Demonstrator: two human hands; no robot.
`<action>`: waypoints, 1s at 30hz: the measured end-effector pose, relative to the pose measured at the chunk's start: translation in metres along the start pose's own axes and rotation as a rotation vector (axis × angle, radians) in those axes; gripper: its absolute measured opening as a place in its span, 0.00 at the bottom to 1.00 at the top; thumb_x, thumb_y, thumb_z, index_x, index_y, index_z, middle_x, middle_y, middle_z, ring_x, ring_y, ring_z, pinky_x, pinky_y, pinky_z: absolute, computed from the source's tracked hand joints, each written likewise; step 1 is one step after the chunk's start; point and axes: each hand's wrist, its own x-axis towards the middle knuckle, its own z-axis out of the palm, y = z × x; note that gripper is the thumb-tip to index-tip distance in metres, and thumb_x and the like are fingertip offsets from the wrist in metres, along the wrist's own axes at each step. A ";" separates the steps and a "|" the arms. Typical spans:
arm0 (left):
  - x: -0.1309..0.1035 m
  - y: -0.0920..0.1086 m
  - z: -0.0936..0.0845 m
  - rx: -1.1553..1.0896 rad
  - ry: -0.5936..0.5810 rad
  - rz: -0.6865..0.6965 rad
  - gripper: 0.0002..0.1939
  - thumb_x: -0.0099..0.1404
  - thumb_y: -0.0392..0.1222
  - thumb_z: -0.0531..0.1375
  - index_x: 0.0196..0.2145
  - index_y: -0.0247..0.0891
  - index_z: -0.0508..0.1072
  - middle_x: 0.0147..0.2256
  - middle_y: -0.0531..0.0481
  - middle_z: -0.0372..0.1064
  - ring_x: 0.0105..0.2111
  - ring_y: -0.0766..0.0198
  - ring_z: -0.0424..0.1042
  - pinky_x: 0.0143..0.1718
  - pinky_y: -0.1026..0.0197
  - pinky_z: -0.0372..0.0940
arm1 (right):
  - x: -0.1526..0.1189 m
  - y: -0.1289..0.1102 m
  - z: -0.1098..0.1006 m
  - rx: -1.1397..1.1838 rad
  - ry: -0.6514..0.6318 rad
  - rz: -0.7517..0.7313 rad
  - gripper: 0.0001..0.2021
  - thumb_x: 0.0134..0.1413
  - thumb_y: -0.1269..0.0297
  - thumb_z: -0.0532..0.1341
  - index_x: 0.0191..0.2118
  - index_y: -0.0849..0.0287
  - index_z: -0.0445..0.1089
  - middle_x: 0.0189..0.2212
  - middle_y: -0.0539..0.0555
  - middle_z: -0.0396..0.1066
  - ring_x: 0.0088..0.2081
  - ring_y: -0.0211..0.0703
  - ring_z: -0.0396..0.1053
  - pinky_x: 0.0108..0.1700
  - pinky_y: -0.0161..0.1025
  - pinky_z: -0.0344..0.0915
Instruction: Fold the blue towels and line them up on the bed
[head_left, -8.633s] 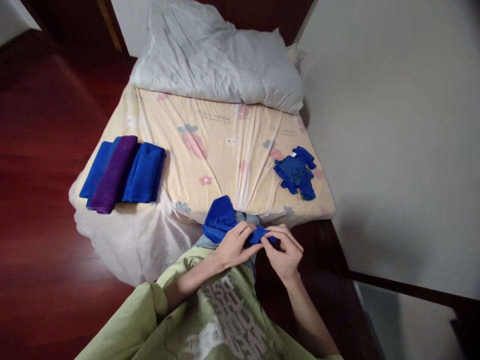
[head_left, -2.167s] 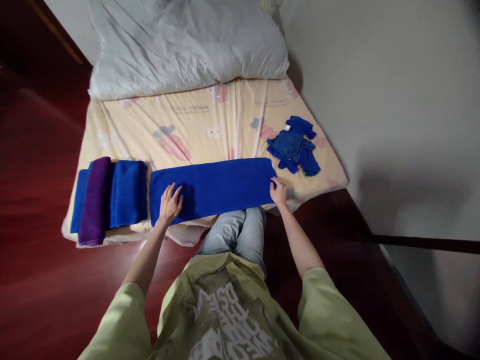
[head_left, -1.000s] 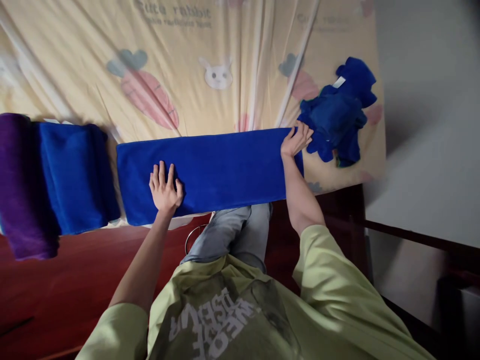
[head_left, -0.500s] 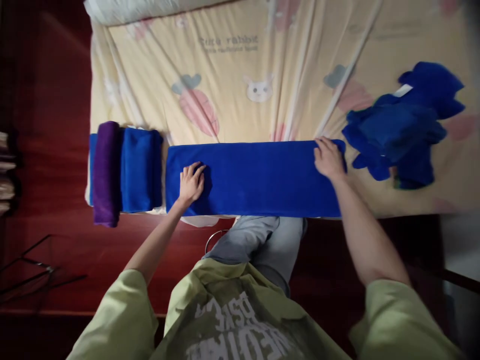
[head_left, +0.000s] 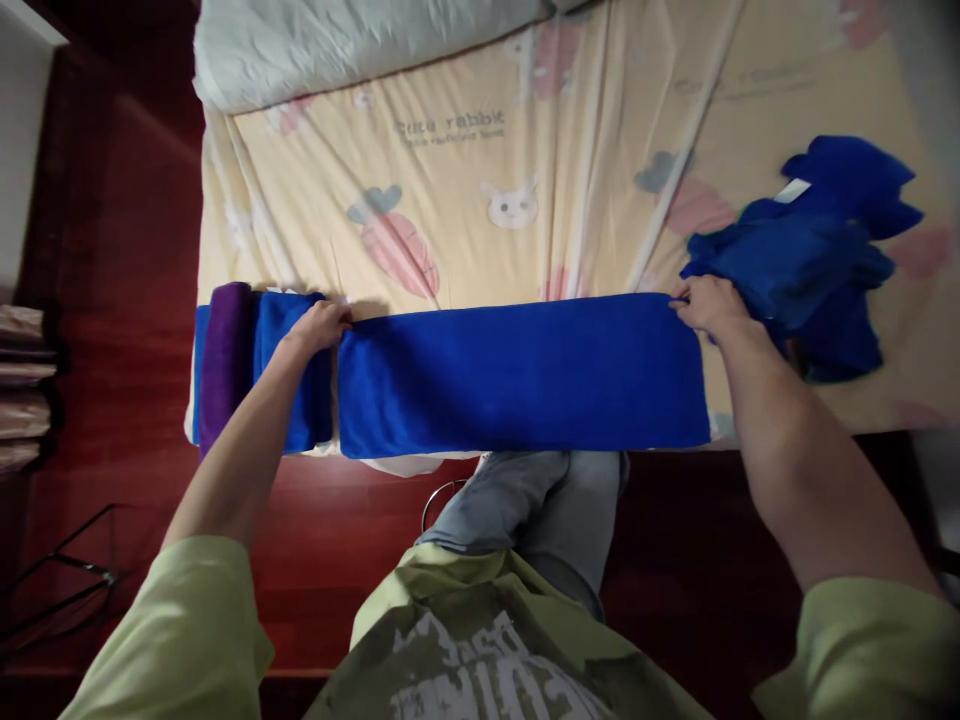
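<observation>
A long blue towel (head_left: 517, 380), folded into a flat strip, lies along the near edge of the bed. My left hand (head_left: 321, 324) is closed at its far left corner, fingertips pinching the edge. At the far right corner, my right hand (head_left: 709, 303) pinches the towel between thumb and fingers. Left of the strip sit a folded blue towel (head_left: 309, 400), partly covered by my left forearm, and a purple folded towel (head_left: 229, 340). Crumpled blue cloths (head_left: 814, 255) with a white tag lie just beyond my right hand.
The bed's yellow sheet (head_left: 450, 220) has rabbit and carrot prints and several creases. A pale quilt (head_left: 337, 50) lies along the far left edge. A thin black metal frame (head_left: 82, 570) stands on the dark red floor (head_left: 135, 260) at the left.
My left hand has moved from the strip's surface out to its far left corner. My right hand has shifted right to the far right corner. Both now grip corners. The view has shifted slightly.
</observation>
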 end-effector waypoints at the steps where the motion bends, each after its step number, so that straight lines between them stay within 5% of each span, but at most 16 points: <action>1: 0.000 0.000 0.000 0.012 0.044 -0.023 0.14 0.61 0.39 0.58 0.42 0.36 0.78 0.40 0.42 0.76 0.44 0.52 0.74 0.52 0.54 0.68 | 0.002 0.003 0.000 0.040 -0.011 0.006 0.10 0.59 0.72 0.69 0.47 0.63 0.78 0.45 0.64 0.76 0.38 0.43 0.68 0.43 0.40 0.62; 6: 0.006 -0.004 -0.007 0.006 0.211 -0.117 0.13 0.66 0.38 0.56 0.44 0.33 0.77 0.46 0.39 0.74 0.46 0.53 0.72 0.53 0.52 0.68 | 0.003 0.004 -0.009 0.123 0.102 -0.029 0.08 0.57 0.74 0.70 0.44 0.63 0.79 0.42 0.61 0.76 0.36 0.41 0.67 0.43 0.38 0.62; 12: 0.013 0.013 -0.010 -0.157 0.428 -0.263 0.17 0.71 0.41 0.52 0.51 0.32 0.74 0.52 0.36 0.70 0.50 0.50 0.72 0.56 0.44 0.68 | -0.007 -0.027 -0.020 0.095 0.289 -0.044 0.13 0.69 0.74 0.56 0.50 0.66 0.77 0.57 0.68 0.67 0.55 0.47 0.64 0.55 0.40 0.60; 15: 0.000 0.045 0.014 -0.254 0.526 -0.256 0.25 0.73 0.43 0.50 0.64 0.32 0.64 0.65 0.31 0.58 0.63 0.43 0.64 0.63 0.40 0.63 | -0.023 -0.046 -0.002 0.092 0.375 -0.115 0.19 0.73 0.66 0.51 0.62 0.68 0.68 0.68 0.69 0.55 0.67 0.54 0.53 0.65 0.49 0.55; 19: -0.043 0.098 0.067 -0.326 0.563 -0.161 0.32 0.75 0.48 0.48 0.71 0.31 0.56 0.74 0.35 0.38 0.75 0.44 0.36 0.73 0.37 0.39 | -0.059 -0.052 0.045 0.167 0.381 -0.215 0.26 0.75 0.60 0.45 0.71 0.63 0.58 0.72 0.65 0.50 0.73 0.54 0.45 0.72 0.58 0.46; 24: -0.118 0.137 0.124 -0.332 0.607 -0.196 0.31 0.77 0.49 0.46 0.72 0.35 0.56 0.74 0.39 0.41 0.75 0.49 0.38 0.74 0.41 0.36 | -0.117 -0.018 0.086 0.269 0.392 -0.164 0.29 0.75 0.57 0.39 0.71 0.63 0.58 0.72 0.64 0.52 0.74 0.51 0.46 0.73 0.58 0.46; 30: -0.178 0.152 0.157 -0.325 0.622 -0.247 0.32 0.77 0.49 0.45 0.73 0.33 0.54 0.75 0.37 0.38 0.75 0.47 0.36 0.74 0.39 0.38 | -0.185 0.014 0.097 0.363 0.368 -0.026 0.29 0.72 0.58 0.42 0.70 0.64 0.61 0.71 0.66 0.54 0.74 0.53 0.47 0.72 0.62 0.47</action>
